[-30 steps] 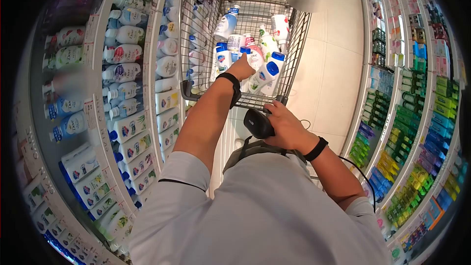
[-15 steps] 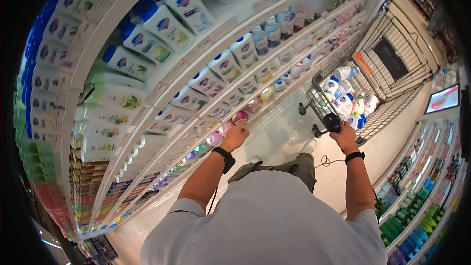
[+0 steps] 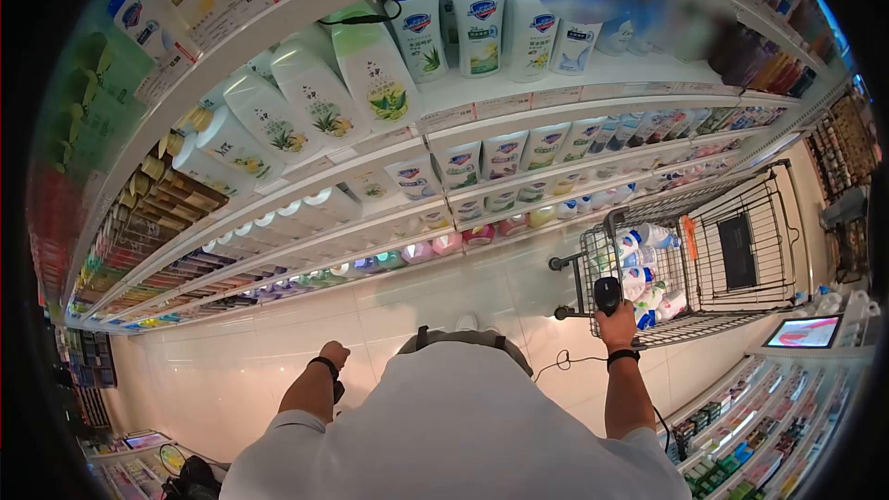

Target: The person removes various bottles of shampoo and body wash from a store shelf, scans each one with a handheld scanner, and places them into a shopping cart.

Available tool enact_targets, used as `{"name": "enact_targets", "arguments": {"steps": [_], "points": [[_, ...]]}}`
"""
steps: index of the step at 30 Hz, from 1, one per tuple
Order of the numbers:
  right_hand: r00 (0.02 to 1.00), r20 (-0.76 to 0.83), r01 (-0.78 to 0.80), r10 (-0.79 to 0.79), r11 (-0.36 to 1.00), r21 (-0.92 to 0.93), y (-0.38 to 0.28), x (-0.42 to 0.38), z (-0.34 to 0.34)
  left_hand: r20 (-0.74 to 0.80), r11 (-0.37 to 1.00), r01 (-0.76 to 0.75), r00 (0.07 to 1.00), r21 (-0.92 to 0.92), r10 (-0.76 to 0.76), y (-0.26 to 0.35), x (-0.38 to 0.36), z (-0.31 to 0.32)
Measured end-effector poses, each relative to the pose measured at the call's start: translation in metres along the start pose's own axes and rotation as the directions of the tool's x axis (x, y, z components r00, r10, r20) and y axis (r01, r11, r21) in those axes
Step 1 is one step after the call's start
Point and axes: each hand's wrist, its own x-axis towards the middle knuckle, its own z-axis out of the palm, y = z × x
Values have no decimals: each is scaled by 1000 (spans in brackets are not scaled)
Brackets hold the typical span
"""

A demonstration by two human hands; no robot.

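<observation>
Your right hand is clamped on the black scanner, held over the near rim of the cart so its bottles stay within reach, while your left hand hangs fisted, empty, below the shelves.

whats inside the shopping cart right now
The shopping cart holds several white bottles with blue caps, bunched at the end nearest the right hand, which grips a black scanner. The wire mesh partly hides them, so an exact count cannot be made.
</observation>
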Motion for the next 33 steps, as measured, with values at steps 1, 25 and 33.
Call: {"name": "enact_targets", "arguments": {"steps": [1, 25, 33], "points": [[1000, -4, -18, 17, 1000, -20, -12, -10, 4, 5, 746, 221, 960, -628, -280, 24, -8, -3], [993, -97, 71, -65, 996, 58, -168, -193, 97, -799, 582, -564, -278, 585, 534, 228, -245, -408], [998, -59, 17, -15, 999, 36, -185, -228, 102, -777, 657, -416, -299, 629, 554, 280, -261, -471]]}}
